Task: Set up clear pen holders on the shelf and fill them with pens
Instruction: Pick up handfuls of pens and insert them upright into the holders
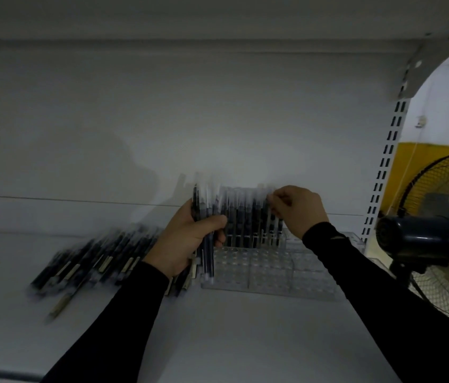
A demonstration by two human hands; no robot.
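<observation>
At the lower left of the frame a loose pile of pens (91,258) lies on the white shelf (245,341). Left of centre, the left hand (187,239) grips a bundle of pens (206,233) upright, fingers curled round it. Right of it, the clear holder (267,269) has pens standing in its back rows (245,219). The right hand (298,211) pinches the top of one of these pens. A fan (438,236) fills the right edge.

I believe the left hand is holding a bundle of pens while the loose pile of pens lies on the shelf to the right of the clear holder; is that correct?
Not quite: the head view shows the loose pile of pens lying to the left of the clear holder, not the right. The left hand does hold a bundle of pens.
</observation>
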